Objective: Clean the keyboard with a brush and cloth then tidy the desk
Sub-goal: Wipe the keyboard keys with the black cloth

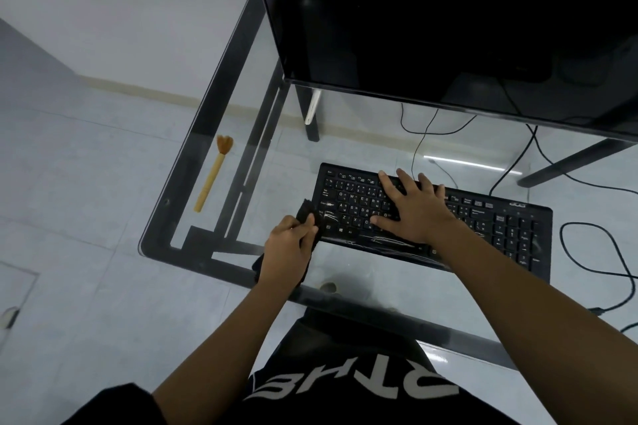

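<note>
Keyboard (500,228) lies on desk (373,286), in front of monitor (448,10). Brush (211,176) lies on desk far left, well apart from keyboard, bristles pointing away from the person. Right hand (411,207) rests flat on keyboard's left half. Left hand (288,252) holds cloth (306,210) against keyboard's left end. Cables (424,134) run behind keyboard and off to its right.

black monitor (448,10), floor cables (560,239)
</note>
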